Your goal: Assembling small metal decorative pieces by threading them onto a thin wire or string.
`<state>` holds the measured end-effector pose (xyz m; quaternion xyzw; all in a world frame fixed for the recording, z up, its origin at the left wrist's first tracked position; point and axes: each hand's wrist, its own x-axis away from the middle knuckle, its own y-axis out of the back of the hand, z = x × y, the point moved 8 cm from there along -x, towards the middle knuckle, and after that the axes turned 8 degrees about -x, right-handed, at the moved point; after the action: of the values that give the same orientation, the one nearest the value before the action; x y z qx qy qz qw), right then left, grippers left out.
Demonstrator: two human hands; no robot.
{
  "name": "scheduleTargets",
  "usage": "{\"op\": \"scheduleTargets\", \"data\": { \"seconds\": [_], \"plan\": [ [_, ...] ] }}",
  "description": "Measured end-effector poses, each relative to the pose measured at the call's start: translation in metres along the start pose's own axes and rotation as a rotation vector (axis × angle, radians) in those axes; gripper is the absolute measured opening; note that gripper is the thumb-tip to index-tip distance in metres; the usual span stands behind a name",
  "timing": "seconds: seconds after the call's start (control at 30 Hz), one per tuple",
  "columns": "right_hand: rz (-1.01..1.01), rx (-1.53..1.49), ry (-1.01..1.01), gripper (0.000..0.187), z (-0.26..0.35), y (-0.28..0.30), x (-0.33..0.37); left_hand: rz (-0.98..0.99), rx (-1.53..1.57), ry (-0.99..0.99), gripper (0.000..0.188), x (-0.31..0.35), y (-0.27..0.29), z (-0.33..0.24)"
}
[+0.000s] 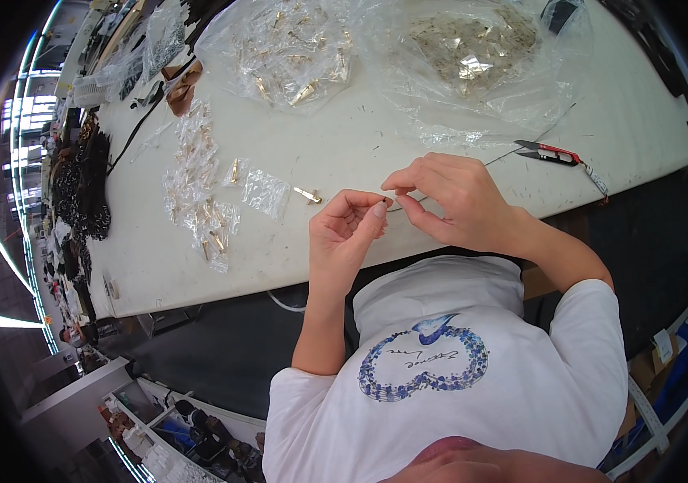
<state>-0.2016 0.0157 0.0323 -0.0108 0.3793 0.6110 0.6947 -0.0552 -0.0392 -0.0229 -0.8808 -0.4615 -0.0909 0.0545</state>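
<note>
My left hand [345, 229] is pinched at the thumb and forefinger around a tiny dark end of a thin cord. Close beside it, my right hand [460, 197] has thumb and forefinger drawn together on the same thin dark cord [505, 154], which runs on behind that hand across the table. Left of my left hand lies a small gold metal piece [307, 195]. A flat clear plastic bag [266, 194] rests farther left, beside a small bag with a gold piece [235, 171].
A heap of small clear bags with gold pieces [199, 189] spreads at the left. Two large plastic bags, one of gold parts [287, 56] and one of brownish-gold bits [477, 52], stand at the back. Red-handled thread snips [551, 153] lie right. Black material [82, 181] lines the left edge.
</note>
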Motion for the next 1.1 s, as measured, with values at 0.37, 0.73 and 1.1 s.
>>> {"op": "scheduleTargets", "data": {
  "seconds": [0.37,0.73,1.1],
  "plan": [
    [0.026,-0.105,-0.034,0.022,-0.003,-0.009,-0.001,-0.043,-0.043,-0.05,0.011,0.0,0.001,-0.002],
    [0.041,-0.019,0.055,0.018,-0.006,-0.013,0.005,-0.005,-0.149,-0.033,0.017,0.006,0.001,0.003],
    [0.048,-0.375,-0.284,0.019,-0.017,0.0,0.003,-0.004,-0.098,-0.035,0.016,0.006,0.001,-0.008]
  ]
}}
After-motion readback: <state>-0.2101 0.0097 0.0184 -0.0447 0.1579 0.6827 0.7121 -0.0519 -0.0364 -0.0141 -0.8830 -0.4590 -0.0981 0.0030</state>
